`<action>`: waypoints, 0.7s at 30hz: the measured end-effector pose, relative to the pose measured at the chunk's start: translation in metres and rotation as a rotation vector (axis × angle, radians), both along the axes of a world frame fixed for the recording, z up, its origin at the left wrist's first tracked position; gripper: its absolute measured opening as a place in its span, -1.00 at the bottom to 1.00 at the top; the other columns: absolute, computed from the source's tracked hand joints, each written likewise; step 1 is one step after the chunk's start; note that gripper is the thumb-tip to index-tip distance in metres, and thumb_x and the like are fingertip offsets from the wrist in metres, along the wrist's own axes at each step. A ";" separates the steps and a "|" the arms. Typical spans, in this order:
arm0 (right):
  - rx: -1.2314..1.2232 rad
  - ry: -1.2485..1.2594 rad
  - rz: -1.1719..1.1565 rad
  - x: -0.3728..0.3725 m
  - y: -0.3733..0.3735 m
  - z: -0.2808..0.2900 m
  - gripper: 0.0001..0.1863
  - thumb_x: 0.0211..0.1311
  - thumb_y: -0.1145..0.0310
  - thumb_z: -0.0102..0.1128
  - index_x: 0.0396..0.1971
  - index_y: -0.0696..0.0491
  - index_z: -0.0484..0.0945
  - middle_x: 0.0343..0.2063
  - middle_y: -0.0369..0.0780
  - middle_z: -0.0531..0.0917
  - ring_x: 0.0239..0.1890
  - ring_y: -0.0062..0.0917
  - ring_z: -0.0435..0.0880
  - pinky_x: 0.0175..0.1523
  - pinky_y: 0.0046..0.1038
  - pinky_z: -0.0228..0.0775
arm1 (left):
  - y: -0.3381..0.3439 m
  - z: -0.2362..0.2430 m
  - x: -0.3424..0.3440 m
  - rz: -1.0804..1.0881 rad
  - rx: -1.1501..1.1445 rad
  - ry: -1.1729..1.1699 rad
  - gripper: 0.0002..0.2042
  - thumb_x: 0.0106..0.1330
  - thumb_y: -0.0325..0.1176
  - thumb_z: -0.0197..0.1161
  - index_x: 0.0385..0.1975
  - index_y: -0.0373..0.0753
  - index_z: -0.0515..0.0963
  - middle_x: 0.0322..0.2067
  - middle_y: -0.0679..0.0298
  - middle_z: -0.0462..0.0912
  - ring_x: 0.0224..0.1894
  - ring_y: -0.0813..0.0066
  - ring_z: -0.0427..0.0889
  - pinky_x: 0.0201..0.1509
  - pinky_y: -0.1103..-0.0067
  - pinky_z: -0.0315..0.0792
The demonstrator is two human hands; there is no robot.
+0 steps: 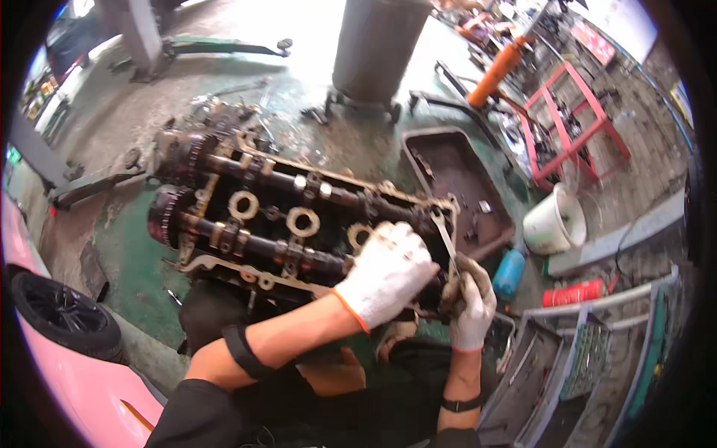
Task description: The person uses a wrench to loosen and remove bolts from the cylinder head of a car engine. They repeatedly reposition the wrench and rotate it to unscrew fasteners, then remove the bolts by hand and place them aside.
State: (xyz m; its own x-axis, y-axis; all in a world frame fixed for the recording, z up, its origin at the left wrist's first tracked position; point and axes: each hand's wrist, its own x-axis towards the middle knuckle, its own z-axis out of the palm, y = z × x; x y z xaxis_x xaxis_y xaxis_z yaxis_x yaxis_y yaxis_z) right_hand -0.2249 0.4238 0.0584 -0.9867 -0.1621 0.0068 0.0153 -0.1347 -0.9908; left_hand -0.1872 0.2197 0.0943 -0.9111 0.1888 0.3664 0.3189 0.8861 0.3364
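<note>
An engine cylinder head [280, 278] with two dark camshafts lies across the middle, its sprockets at the left end. My left hand [392, 272], in a white glove with an orange cuff, is closed over the near camshaft toward the right end; whatever its fingers grip is hidden beneath them. A silver wrench [446, 237] stands with its ring end at the far right corner of the cylinder head. Around its lower part, my gloved right hand [472, 302] is closed, the palm side dirty with grease.
Beyond the head's right end lies a brown drain tray [414, 145] with small parts in it. Farther right are a white bucket [556, 220], a blue bottle [509, 272] and a red cylinder [573, 293]. A metal tool rack [538, 358] stands near right, a wheel [67, 313] left.
</note>
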 end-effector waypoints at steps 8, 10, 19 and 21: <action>-0.029 -0.026 0.063 0.007 0.000 0.009 -0.69 0.54 0.49 -0.01 0.12 0.24 0.62 -0.52 -0.30 0.63 -0.56 -0.71 0.49 -0.46 -0.63 0.29 | -0.011 0.006 -0.003 -0.136 0.120 -0.115 -0.80 0.31 -0.31 0.31 -0.15 -0.26 0.68 -0.11 0.19 0.63 0.06 0.14 0.56 0.16 0.30 0.43; -0.031 -0.031 0.061 0.007 -0.003 0.012 -0.68 0.54 0.49 0.00 0.12 0.25 0.62 -0.52 -0.30 0.63 -0.56 -0.71 0.49 -0.46 -0.62 0.29 | -0.007 0.007 -0.002 -0.084 0.016 -0.056 -0.82 0.31 -0.30 0.32 -0.22 -0.25 0.68 -0.13 0.20 0.64 0.03 0.15 0.56 0.14 0.30 0.43; -0.028 -0.043 0.072 0.007 -0.001 0.012 -0.69 0.52 0.51 0.02 0.13 0.26 0.61 -0.47 -0.28 0.65 -0.50 -0.70 0.54 -0.39 -0.63 0.33 | -0.001 0.002 -0.005 -0.005 0.085 0.068 -0.79 0.29 -0.20 0.37 -0.33 -0.24 0.66 -0.17 0.23 0.64 0.01 0.17 0.56 0.12 0.29 0.42; -0.043 -0.051 0.084 0.007 -0.001 0.013 -0.68 0.51 0.51 0.02 0.13 0.26 0.61 -0.47 -0.28 0.65 -0.49 -0.71 0.54 -0.39 -0.63 0.33 | -0.003 0.002 -0.005 -0.066 0.016 0.053 -0.80 0.30 -0.22 0.36 -0.31 -0.24 0.64 -0.18 0.22 0.63 -0.01 0.17 0.56 0.10 0.30 0.42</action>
State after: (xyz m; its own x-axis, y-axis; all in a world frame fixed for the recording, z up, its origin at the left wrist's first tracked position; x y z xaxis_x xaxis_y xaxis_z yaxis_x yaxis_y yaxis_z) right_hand -0.2181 0.4231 0.0710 -0.9689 -0.2452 -0.0341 0.0783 -0.1729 -0.9818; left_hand -0.1924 0.2171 0.0959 -0.8761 0.2418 0.4172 0.3944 0.8571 0.3315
